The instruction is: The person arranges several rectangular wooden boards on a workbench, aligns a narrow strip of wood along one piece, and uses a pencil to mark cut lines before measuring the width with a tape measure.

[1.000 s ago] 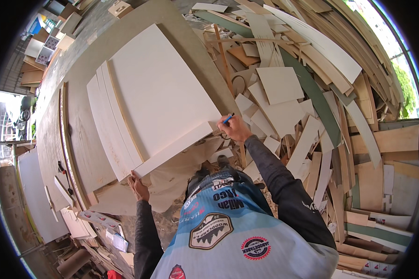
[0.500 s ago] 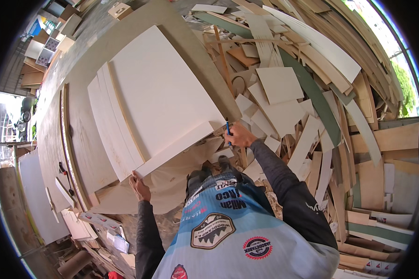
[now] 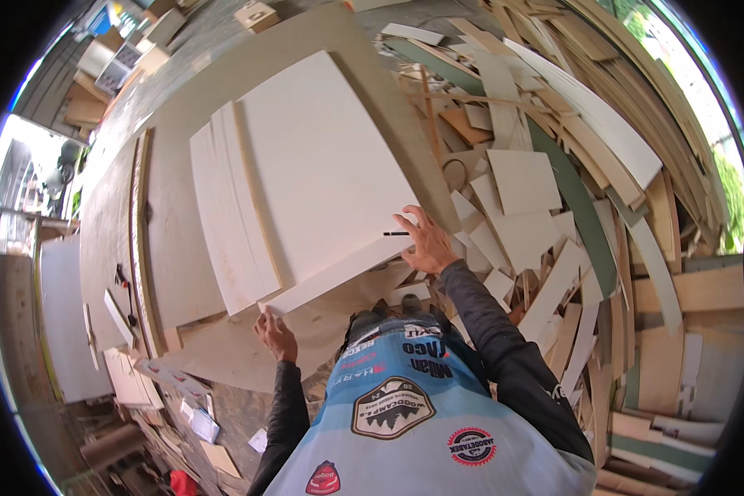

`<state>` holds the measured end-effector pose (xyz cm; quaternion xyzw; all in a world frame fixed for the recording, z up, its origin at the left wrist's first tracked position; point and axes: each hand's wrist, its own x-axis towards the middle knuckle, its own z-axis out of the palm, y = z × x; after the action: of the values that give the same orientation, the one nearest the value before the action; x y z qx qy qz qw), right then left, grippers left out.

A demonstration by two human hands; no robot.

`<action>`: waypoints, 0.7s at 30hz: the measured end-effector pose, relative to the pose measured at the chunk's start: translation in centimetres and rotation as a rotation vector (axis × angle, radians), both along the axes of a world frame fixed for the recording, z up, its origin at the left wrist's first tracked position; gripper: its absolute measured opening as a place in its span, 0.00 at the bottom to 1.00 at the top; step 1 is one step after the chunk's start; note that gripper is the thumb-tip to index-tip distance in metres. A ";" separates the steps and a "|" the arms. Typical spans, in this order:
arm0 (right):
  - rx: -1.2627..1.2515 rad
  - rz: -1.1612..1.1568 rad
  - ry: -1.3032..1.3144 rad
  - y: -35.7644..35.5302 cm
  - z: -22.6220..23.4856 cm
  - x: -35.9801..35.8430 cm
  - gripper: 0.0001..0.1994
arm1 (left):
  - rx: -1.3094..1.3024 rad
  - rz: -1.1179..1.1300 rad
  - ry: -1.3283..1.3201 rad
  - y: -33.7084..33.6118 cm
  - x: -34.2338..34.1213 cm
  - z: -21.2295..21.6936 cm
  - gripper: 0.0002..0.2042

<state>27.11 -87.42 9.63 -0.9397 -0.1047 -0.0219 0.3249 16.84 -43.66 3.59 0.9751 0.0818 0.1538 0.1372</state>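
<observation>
Nearest the camera, at 6 o'clock, is the person's chest in a printed jersey, with both dark sleeves reaching up from it. The left hand, at about 7 o'clock, has its fingers curled around the near left corner of a large pale board, gripping its edge. The right hand, just right of centre, lies with fingers spread on the near right corner of the same board, pressing on it rather than closed around anything. A thin dark pencil lies on the board's edge, touching the fingertips of that hand; whether it is pinched between the fingers cannot be told.

The board sits at the centre, tilted, its far end running toward 11 o'clock. It rests on further pale sheets whose edges show beside it on the left, all on a broad table. From 1 to 4 o'clock, a heap of wood offcuts covers the floor, with long curved strips beyond. At 12 o'clock, far off, stands a small box. At 8 o'clock, flat panels lean beside the table.
</observation>
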 end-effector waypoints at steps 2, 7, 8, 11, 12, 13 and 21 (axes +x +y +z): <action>-0.109 0.069 -0.005 -0.5 0.2 0.6 0.36 | 0.050 -0.009 -0.008 -1.8 0.1 0.4 0.23; -0.181 0.184 0.169 -2.1 1.0 2.6 0.30 | -0.210 -0.077 -0.079 -4.3 1.9 1.6 0.23; -0.163 0.184 0.088 -2.8 0.4 2.6 0.29 | -0.253 -0.103 -0.082 -4.8 2.6 2.3 0.23; -0.097 0.156 0.136 -5.3 0.9 2.8 0.29 | -0.374 -0.127 -0.122 -4.4 3.8 3.4 0.21; -0.097 0.144 0.142 -6.0 1.2 2.9 0.29 | -0.418 -0.115 -0.146 -3.4 4.2 3.0 0.20; -0.097 0.130 0.147 -6.7 1.6 3.0 0.28 | -0.461 -0.105 -0.172 -2.4 4.6 2.6 0.19; 0.023 0.125 0.219 -9.1 4.3 6.0 0.27 | -0.332 0.340 0.041 0.3 12.5 4.4 0.42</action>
<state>33.14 -96.51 13.93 -0.9243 -0.1266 0.0998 0.3459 29.32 -43.33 7.94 0.9143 0.2720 0.1391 0.2660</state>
